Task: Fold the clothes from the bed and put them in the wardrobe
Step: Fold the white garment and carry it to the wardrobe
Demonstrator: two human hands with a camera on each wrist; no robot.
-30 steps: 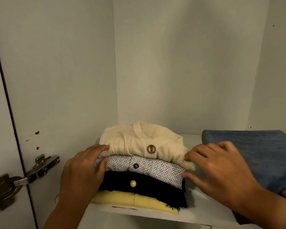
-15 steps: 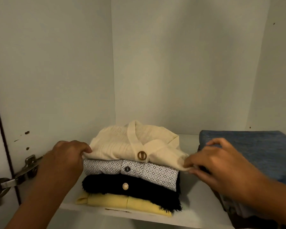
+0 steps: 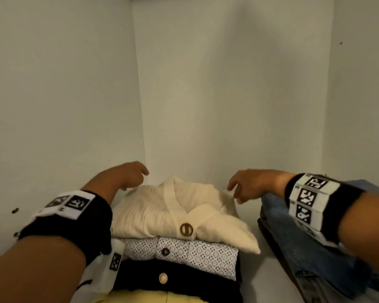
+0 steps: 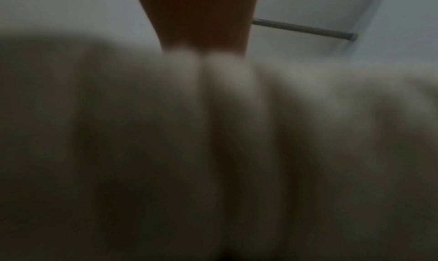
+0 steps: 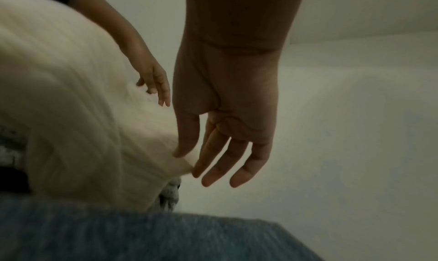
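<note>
Four folded garments (image 3: 179, 217) stacked at lower centre; one blue folded piece (image 3: 311, 237) lower right; two hands.

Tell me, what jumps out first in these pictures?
A stack of four folded tops on the wardrobe shelf: a cream cardigan with a wooden button on top. Both hands, left and right, reach to its back corners. Folded jeans lie to the right.

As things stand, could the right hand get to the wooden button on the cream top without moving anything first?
Probably yes. The right hand is open at the back right corner of the cream top, and the wooden button lies uncovered on its front, nothing between them.
</note>
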